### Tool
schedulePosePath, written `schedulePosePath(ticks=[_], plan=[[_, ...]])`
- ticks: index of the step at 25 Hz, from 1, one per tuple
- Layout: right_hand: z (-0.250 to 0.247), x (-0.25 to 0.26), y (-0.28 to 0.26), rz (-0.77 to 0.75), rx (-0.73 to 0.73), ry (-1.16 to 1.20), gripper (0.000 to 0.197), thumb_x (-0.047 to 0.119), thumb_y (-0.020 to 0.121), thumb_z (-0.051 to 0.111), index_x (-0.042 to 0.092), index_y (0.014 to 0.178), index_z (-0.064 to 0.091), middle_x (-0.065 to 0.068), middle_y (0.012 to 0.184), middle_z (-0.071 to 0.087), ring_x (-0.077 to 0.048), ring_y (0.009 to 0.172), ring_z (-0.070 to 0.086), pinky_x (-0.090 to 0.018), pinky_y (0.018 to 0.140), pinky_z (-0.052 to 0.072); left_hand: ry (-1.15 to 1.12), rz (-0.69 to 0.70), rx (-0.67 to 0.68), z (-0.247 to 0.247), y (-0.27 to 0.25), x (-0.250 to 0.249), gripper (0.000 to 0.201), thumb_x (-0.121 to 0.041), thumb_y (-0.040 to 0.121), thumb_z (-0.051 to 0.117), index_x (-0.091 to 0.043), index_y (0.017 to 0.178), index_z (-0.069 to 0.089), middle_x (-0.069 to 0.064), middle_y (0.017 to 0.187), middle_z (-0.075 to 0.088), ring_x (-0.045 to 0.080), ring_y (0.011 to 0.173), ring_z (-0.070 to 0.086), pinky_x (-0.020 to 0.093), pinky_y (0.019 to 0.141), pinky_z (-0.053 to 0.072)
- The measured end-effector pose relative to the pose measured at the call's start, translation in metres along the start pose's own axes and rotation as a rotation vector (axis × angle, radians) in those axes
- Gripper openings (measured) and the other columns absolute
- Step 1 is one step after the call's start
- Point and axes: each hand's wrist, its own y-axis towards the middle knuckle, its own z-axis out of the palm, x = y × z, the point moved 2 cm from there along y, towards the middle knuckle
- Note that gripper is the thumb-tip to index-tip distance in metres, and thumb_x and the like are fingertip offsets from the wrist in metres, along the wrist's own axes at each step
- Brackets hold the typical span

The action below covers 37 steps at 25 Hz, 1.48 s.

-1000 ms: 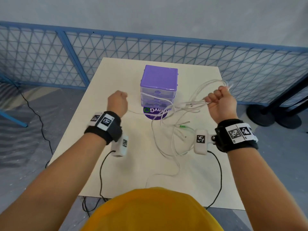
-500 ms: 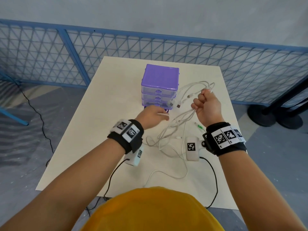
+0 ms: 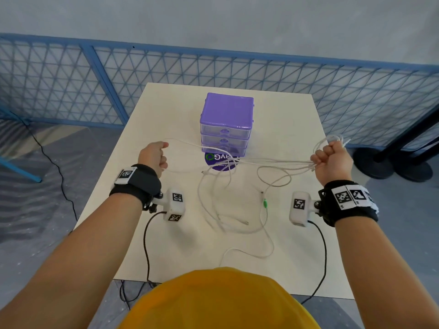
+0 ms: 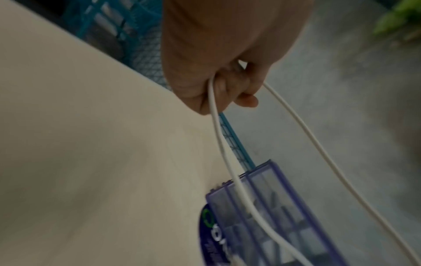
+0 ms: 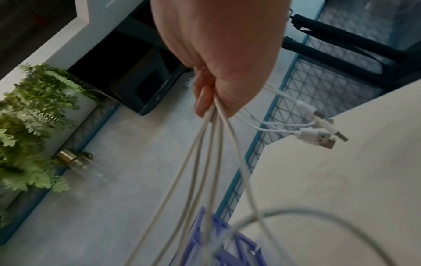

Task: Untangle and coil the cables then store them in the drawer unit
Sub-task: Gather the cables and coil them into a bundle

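Note:
A tangle of white cables (image 3: pixel 228 200) hangs and lies over the middle of the pale table (image 3: pixel 292 115). My right hand (image 3: pixel 332 157) is raised at the right and grips a bundle of several strands (image 5: pixel 214 144), with USB plugs (image 5: pixel 318 138) sticking out past the fist. My left hand (image 3: pixel 154 155) is raised at the left and holds one white cable (image 4: pixel 216 126) looped through its curled fingers. Strands stretch taut between both hands, in front of the purple drawer unit (image 3: pixel 226 122), whose drawers look closed.
A round purple sticker (image 3: pixel 219 160) lies on the table before the drawer unit. One cable carries a green connector (image 3: pixel 264 204). A blue mesh fence (image 3: pixel 261 74) stands behind the table. Black camera leads (image 3: pixel 146 245) hang from both wrists toward the near edge.
My left hand has drawn back from the middle to the left with a cable. My right hand has moved out to the right, pulling the strands taut between them.

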Motion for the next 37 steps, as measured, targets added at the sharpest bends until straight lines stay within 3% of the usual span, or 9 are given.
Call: schedulePosePath(ticks=[4, 7, 10, 13, 18, 23, 26, 32, 37], plan=[[0.016, -0.002, -0.01, -0.013, 0.076, -0.018, 0.036, 0.014, 0.095, 0.029, 0.019, 0.06, 0.035, 0.01, 0.032, 0.026, -0.006, 0.031, 0.02, -0.016, 0.036, 0.021, 0.844, 0.049, 0.161, 0.013, 0.001, 0.031, 0.029, -0.012, 0.09, 0.049, -0.003, 0.117, 0.055, 0.019, 0.101, 0.06, 0.036, 0.089, 0.061, 0.03, 0.065, 0.046], [0.028, -0.008, -0.018, -0.001, 0.124, -0.017, 0.036, 0.015, 0.096, 0.028, 0.018, 0.061, 0.037, 0.01, 0.033, 0.026, -0.006, 0.032, 0.019, -0.016, 0.036, 0.02, 1.417, 0.137, 0.146, 0.024, -0.016, 0.054, 0.07, -0.016, 0.081, 0.057, -0.02, 0.144, 0.026, 0.013, 0.142, 0.036, 0.034, 0.13, 0.038, 0.042, 0.105, 0.035], [0.035, -0.013, -0.022, 0.007, 0.146, -0.021, 0.036, 0.018, 0.097, 0.027, 0.018, 0.062, 0.037, 0.011, 0.034, 0.026, -0.006, 0.032, 0.02, -0.016, 0.037, 0.021, 1.654, 0.684, 0.302, 0.045, -0.04, 0.07, 0.083, -0.019, 0.077, 0.06, -0.031, 0.146, 0.016, 0.003, 0.147, 0.027, 0.026, 0.133, 0.033, 0.05, 0.109, 0.023], [0.038, -0.017, -0.026, -0.001, 0.154, -0.039, 0.035, 0.017, 0.097, 0.026, 0.018, 0.063, 0.037, 0.012, 0.035, 0.027, -0.007, 0.033, 0.021, -0.017, 0.037, 0.022, 1.536, 0.902, 0.634, 0.059, -0.058, 0.086, 0.068, -0.026, 0.084, 0.059, -0.026, 0.144, 0.027, 0.002, 0.137, 0.039, 0.024, 0.112, 0.054, 0.038, 0.096, 0.041], [0.027, -0.016, -0.019, -0.006, 0.098, -0.076, 0.037, 0.018, 0.097, 0.027, 0.019, 0.062, 0.036, 0.01, 0.032, 0.027, -0.006, 0.031, 0.02, -0.016, 0.036, 0.021, 1.179, 0.646, 0.746, 0.054, -0.051, 0.068, 0.037, -0.022, 0.084, 0.066, -0.012, 0.119, 0.063, 0.007, 0.099, 0.057, 0.017, 0.086, 0.056, 0.019, 0.079, 0.036], [-0.011, 0.011, 0.003, -0.044, -0.058, -0.069, 0.035, 0.017, 0.094, 0.033, 0.02, 0.059, 0.035, 0.01, 0.031, 0.027, -0.006, 0.031, 0.019, -0.016, 0.036, 0.02, 0.688, 0.51, 0.28, 0.008, -0.018, 0.016, 0.029, -0.015, 0.097, 0.041, -0.004, 0.081, 0.062, 0.037, 0.097, 0.061, 0.039, 0.075, 0.052, 0.031, 0.059, 0.04], [-0.019, 0.018, 0.009, -0.083, -0.05, -0.068, 0.035, 0.017, 0.093, 0.033, 0.02, 0.058, 0.036, 0.01, 0.032, 0.028, -0.006, 0.032, 0.019, -0.017, 0.037, 0.02, 0.62, 0.393, 0.132, -0.011, 0.004, 0.015, 0.04, -0.026, 0.1, 0.034, -0.014, 0.066, 0.053, 0.015, 0.061, 0.045, 0.03, 0.058, 0.039, 0.035, 0.057, 0.035], [0.02, 0.005, -0.016, -0.044, 0.128, -0.113, 0.037, 0.015, 0.094, 0.029, 0.021, 0.058, 0.032, 0.009, 0.033, 0.025, -0.006, 0.033, 0.018, -0.016, 0.036, 0.021, 1.424, 0.304, 0.284, 0.03, -0.018, 0.045, 0.049, -0.038, 0.093, 0.046, -0.01, 0.134, 0.046, 0.019, 0.137, 0.047, 0.036, 0.126, 0.044, 0.04, 0.104, 0.037], [0.084, -0.023, -0.061, -0.044, 0.49, -0.486, 0.036, 0.009, 0.092, 0.028, 0.02, 0.058, 0.032, 0.012, 0.038, 0.03, -0.005, 0.033, 0.022, -0.015, 0.036, 0.021, 0.576, 0.48, 0.722, 0.12, -0.091, 0.01, 0.039, -0.045, 0.093, 0.043, -0.017, 0.114, 0.059, 0.003, 0.118, 0.062, 0.019, 0.11, 0.057, 0.034, 0.1, 0.039]])
